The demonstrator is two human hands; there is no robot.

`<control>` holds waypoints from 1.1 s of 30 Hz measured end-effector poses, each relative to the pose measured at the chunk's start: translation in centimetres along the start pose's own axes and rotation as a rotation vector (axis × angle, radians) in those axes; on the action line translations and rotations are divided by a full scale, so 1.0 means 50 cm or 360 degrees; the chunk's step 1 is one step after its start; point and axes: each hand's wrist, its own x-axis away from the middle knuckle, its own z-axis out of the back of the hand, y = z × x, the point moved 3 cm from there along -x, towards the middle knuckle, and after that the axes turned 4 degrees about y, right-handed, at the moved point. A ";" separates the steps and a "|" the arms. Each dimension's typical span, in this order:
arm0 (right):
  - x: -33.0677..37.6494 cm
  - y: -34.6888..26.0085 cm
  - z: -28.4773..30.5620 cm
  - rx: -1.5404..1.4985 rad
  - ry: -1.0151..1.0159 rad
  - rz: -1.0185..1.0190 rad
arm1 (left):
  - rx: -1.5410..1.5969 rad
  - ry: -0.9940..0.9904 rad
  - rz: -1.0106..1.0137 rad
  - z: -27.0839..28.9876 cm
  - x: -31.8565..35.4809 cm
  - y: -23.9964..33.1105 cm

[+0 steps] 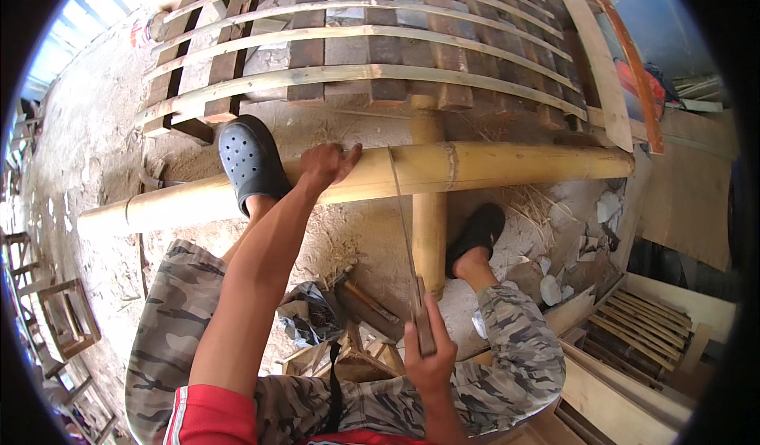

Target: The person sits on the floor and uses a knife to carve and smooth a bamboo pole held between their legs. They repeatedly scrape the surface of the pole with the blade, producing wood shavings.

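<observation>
Two hands engaged: your left hand [326, 164] presses loosely spread on the long bamboo pole [491, 164] lying across a short bamboo post [430, 231], your right hand [427, 350] fists the handsaw [402, 223] handle—hold the blade square, stroke long, foot pinning.

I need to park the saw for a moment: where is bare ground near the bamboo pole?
Bare dusty ground lies left of the blue perforated clog, beyond the long yellow bamboo pole. Crowded: bamboo slat rack ahead, stone chips right of the black shoe, crumpled bag between the knees.
</observation>
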 end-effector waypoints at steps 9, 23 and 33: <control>-0.327 0.055 -0.152 -0.0001 0.0232 0.0393 | -0.0156 -0.0063 -0.0308 -0.006 0.021 0.041; -0.099 0.000 -0.039 0.0065 0.0128 0.0489 | -0.0289 -0.0115 -0.0662 -0.011 0.024 0.003; -0.226 0.044 -0.105 0.0067 0.0189 0.0656 | -0.0292 -0.0035 -0.0748 -0.017 0.028 0.017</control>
